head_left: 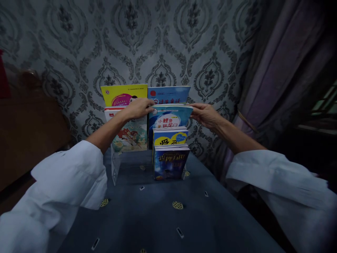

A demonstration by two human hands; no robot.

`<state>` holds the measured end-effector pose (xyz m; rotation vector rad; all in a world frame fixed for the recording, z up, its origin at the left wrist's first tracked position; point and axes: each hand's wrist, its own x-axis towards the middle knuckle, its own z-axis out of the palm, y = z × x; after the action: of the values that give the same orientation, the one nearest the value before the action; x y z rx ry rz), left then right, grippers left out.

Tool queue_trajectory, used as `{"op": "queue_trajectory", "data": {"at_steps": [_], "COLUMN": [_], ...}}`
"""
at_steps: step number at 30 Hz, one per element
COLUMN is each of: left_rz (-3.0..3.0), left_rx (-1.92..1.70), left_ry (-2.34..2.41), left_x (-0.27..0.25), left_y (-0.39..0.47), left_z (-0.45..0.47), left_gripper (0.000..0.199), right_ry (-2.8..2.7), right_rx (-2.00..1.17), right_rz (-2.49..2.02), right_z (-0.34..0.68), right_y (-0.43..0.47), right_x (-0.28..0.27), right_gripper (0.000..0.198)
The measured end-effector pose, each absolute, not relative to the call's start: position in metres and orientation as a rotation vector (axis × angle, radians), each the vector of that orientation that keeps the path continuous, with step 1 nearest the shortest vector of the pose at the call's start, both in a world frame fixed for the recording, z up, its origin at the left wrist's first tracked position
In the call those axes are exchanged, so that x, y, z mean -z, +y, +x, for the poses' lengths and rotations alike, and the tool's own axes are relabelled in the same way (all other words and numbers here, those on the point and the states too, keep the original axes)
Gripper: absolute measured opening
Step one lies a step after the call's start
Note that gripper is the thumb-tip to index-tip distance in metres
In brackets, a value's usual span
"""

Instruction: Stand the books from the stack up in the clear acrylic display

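Evidently, teal book (pixel 171 117): cover facing camera, long axis probably upright.
Left hand (pixel 140 108): pinching corner.
Right hand (pixel 205 114): pinching opposite edge.

Two hands: one left hand (pixel 140 107), one right hand (pixel 206 115). Two sleeves (pixel 76 172). Six book covers (pixel 131 138) face forward, two in the left row: one yellow book (pixel 123 92), one red-topped book (pixel 135 135). Four in the right row: one blue book (pixel 171 92), one teal book (pixel 172 113), one yellow-and-blue book (pixel 170 135), one dark-blue book (pixel 171 167). Page edges behind are too tight to count. One clear stand (pixel 113 168), one surface (pixel 147 218), four rectangular prints (pixel 180 232), at least five oval prints (pixel 177 205).
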<state>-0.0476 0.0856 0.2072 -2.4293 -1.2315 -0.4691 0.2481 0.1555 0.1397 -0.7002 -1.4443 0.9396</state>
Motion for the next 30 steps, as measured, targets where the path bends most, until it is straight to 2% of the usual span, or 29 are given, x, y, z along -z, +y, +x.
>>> {"op": "queue_trajectory", "data": {"at_steps": [8, 14, 18, 30], "left_rz": [-2.42, -2.385, -2.389, -2.368], "left_rx": [0.455, 0.416, 0.389, 0.413], "left_ry": [-1.266, -1.324, -1.351, -1.41], "left_x": [-0.207, -0.207, -0.207, -0.204], "left_y": [0.086, 0.082, 0.08, 0.081], "left_z": [-0.047, -0.042, -0.04, -0.041], "left_gripper": [0.033, 0.03, 0.028, 0.03], "right_ry": [-1.697, -1.757, -1.761, -1.669], "right_rx": [-0.922, -0.593, -0.496, -0.677], "right_rz": [-0.754, -0.678, -0.658, -0.751], "right_z": [0.238, 0.231, 0.228, 0.237], "right_y": [0.156, 0.154, 0.147, 0.143], "right_x": [-0.128, -0.122, -0.123, -0.122], "right_gripper": [0.044, 0.034, 0.029, 0.035]}}
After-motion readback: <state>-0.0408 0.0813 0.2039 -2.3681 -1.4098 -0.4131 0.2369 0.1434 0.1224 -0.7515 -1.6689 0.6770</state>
